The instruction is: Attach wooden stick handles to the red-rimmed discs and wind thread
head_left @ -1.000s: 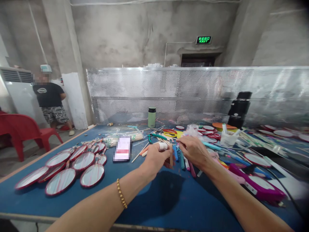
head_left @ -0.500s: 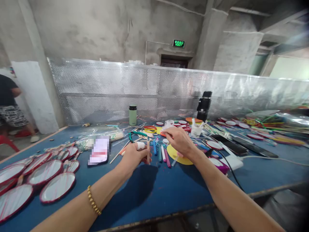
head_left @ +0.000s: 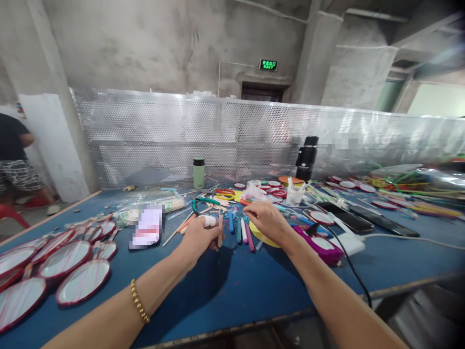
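My left hand (head_left: 203, 237), its thumb wrapped in white tape, pinches a wooden craft stick (head_left: 220, 230) held upright just above the blue table (head_left: 240, 291). My right hand (head_left: 267, 218) is closed with its fingers curled downward. Whatever is in those fingers, if anything, is hidden. Beneath it lies a yellow disc (head_left: 268, 237), partly covered by the hand. Between the hands several markers lie side by side, among them a purple marker (head_left: 250, 237) and a blue marker (head_left: 231, 222). Green-handled pliers (head_left: 198, 206) rest beyond my left hand.
Round red-rimmed pieces (head_left: 85, 282) crowd the left, near a phone (head_left: 147, 227). A green bottle (head_left: 198, 173) and a black flask (head_left: 307, 159) stand at the back. A purple device (head_left: 317, 245), a cable and dark phones (head_left: 345, 216) lie right. A person (head_left: 16, 155) stands far left.
My right hand has shifted slightly down and toward me, away from the orange item at the back. My left hand has moved slightly left, still pinching the stick.
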Demonstrator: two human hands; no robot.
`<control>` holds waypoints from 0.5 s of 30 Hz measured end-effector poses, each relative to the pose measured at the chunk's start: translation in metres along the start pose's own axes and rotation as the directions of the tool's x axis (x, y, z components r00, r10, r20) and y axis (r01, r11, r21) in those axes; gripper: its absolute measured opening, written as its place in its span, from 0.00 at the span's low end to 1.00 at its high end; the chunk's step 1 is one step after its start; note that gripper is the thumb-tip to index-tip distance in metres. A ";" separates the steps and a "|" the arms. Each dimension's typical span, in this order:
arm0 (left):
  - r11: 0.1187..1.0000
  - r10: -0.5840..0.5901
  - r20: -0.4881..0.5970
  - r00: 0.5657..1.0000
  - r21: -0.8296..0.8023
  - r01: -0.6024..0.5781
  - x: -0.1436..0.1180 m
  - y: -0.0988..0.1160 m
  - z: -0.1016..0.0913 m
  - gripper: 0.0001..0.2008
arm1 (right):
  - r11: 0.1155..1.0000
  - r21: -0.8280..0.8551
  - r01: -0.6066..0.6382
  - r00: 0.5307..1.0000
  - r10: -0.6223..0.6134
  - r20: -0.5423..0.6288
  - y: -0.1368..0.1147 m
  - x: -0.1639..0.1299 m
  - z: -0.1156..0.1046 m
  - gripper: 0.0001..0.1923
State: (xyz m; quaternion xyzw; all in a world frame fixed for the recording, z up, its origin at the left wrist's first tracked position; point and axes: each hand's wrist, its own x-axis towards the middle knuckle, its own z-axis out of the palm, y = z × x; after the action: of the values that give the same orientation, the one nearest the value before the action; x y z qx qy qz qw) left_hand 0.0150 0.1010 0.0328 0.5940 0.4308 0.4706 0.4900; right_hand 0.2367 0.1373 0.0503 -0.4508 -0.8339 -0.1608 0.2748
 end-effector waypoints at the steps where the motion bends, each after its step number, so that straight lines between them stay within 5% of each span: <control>1: 1.000 0.002 -0.009 1.000 0.023 -0.002 0.001 -0.001 0.000 0.09 | 1.000 -0.004 0.004 1.000 -0.004 0.022 -0.001 0.000 0.001 0.10; 8: 0.999 0.021 -0.006 1.000 0.044 -0.020 0.006 -0.010 0.000 0.09 | 0.998 -0.064 0.019 0.992 -0.011 0.128 -0.010 -0.002 0.003 0.11; 15: 1.000 0.026 0.040 0.999 -0.015 -0.025 0.005 -0.010 0.001 0.09 | 0.990 -0.130 -0.058 0.993 0.071 0.090 0.004 -0.001 -0.004 0.12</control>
State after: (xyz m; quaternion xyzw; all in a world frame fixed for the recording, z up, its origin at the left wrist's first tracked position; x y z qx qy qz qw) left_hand 0.0167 0.1073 0.0235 0.6053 0.4099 0.4679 0.4966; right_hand 0.2413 0.1367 0.0531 -0.5013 -0.8190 -0.1830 0.2107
